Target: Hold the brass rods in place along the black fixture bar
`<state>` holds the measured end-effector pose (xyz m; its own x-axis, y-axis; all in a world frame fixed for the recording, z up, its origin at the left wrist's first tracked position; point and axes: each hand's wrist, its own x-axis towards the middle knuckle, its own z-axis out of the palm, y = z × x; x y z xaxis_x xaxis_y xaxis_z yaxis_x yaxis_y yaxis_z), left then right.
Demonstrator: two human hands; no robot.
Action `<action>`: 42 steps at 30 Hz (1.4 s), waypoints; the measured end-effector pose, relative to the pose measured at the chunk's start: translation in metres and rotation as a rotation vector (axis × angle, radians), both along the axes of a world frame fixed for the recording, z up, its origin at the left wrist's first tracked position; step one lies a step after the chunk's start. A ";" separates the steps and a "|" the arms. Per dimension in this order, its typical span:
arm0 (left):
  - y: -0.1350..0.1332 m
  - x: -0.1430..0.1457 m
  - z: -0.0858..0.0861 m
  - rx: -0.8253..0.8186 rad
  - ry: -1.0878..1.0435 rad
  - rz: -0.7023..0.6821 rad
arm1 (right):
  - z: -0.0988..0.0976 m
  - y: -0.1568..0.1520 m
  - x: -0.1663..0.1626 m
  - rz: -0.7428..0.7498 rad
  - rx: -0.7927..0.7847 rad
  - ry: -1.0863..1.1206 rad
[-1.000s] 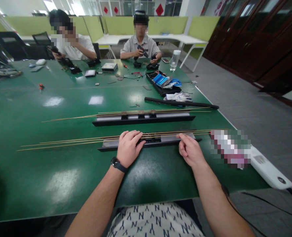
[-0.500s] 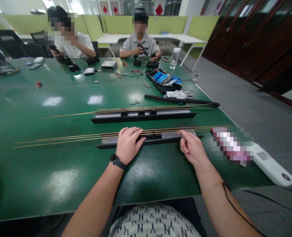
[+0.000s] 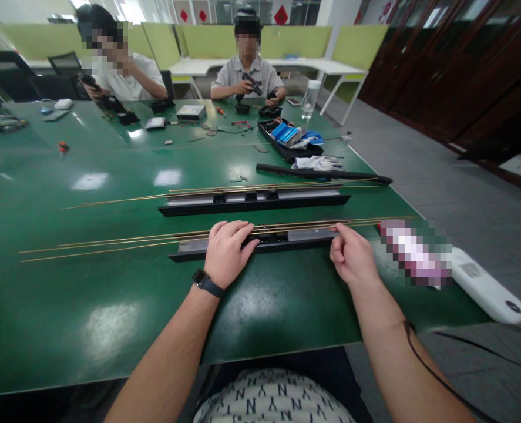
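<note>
Several long, thin golden rods [image 3: 106, 241] lie lengthwise along a black-edged trough-like rail [image 3: 311, 238] and stick out past both its ends. My left hand [image 3: 228, 247] is closed over the rods near the rail's middle, fingers across them and thumb on the near side. Just right of that hand, dark blocks [image 3: 280, 236] show inside the rail. Near the rail's right end is my right hand [image 3: 352, 251], its index fingertip touching the rods and its other fingers curled. Whether it pinches a rod is hidden.
Beyond lies a second black-edged rail [image 3: 251, 207] with more golden rods. Behind it are a black bar [image 3: 295, 172], white gloves [image 3: 317, 163] and a black tray [image 3: 286, 154]. A white power strip [image 3: 484, 285] lies at right. Two people sit across the green table [image 3: 286, 311].
My right hand has slid a little to the right along the rods. My left hand stays over the rods at the same part of the rail. The view has shifted slightly.
</note>
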<state>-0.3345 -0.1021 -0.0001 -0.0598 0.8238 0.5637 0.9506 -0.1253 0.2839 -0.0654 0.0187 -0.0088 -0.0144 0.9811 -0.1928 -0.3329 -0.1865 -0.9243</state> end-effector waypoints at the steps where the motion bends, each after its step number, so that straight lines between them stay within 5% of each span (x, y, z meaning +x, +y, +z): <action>1: 0.000 0.000 0.000 0.001 0.000 -0.001 | 0.001 0.001 0.001 -0.035 -0.002 0.003; 8: 0.000 0.001 0.002 0.004 -0.002 -0.003 | 0.003 0.005 0.005 -0.216 -0.025 0.003; 25: 0.000 0.000 0.001 0.000 -0.011 -0.007 | 0.003 0.003 0.003 -0.193 -0.022 -0.008; 36: -0.001 0.000 0.001 -0.014 -0.015 -0.003 | 0.000 -0.008 -0.007 0.171 -0.017 -0.033; 42: -0.001 0.000 0.002 -0.018 -0.018 -0.005 | 0.001 -0.011 -0.012 0.241 -0.027 -0.057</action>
<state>-0.3341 -0.1031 0.0017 -0.0656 0.8339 0.5480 0.9447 -0.1250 0.3033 -0.0773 0.0075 -0.0077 -0.2359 0.9451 -0.2261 -0.2234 -0.2791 -0.9339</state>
